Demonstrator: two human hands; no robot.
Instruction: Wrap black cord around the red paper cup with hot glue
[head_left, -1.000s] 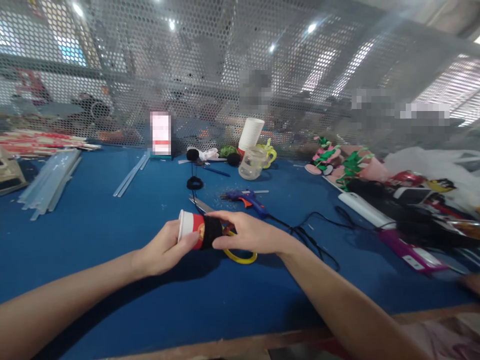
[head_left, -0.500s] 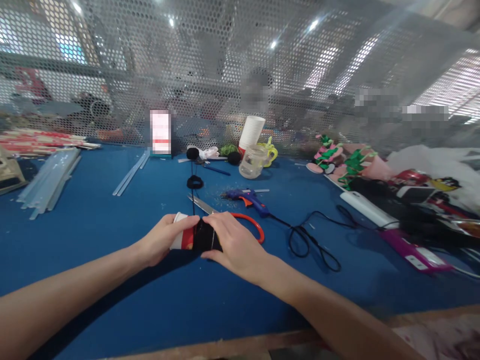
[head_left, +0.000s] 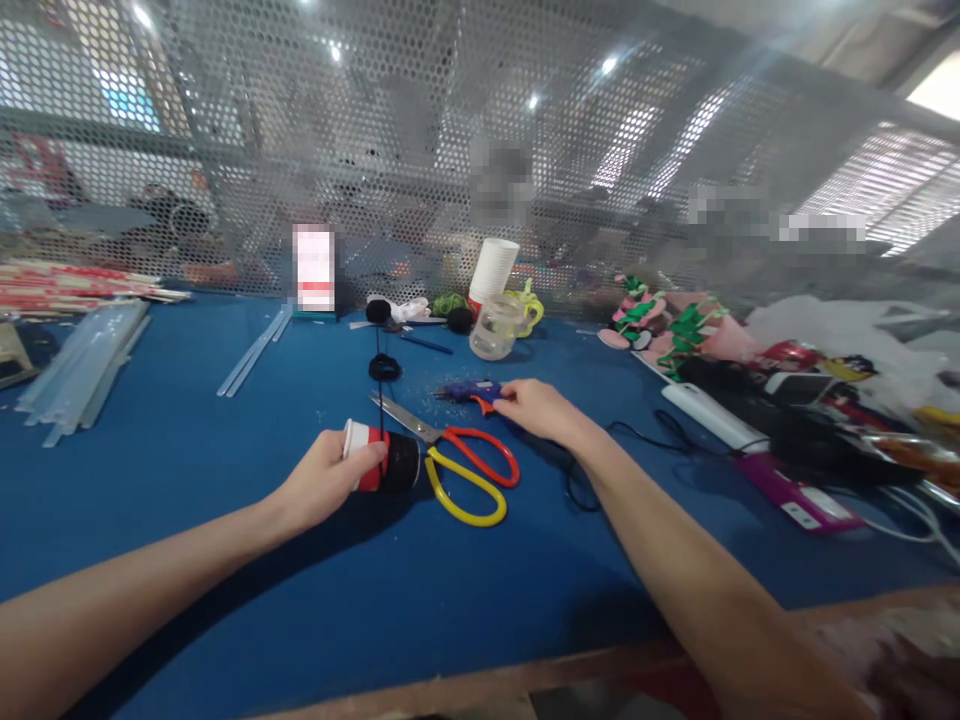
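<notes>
while the cup [head_left: 397,467] is held crosswise, rim leftward, base rightward

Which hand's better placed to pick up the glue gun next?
Right, I'd judge: the right hand is at the glue gun, fingers against its handle end. The left hand is occupied with the paper cup, and the scissors lie between that cup and the glue gun.

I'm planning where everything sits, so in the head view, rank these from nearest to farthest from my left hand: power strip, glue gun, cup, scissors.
1. Cup, held in your left hand.
2. Scissors, lying beside the cup, handles to the right.
3. Glue gun, beyond the scissors, at your right hand.
4. Power strip, far over on the right.
</notes>
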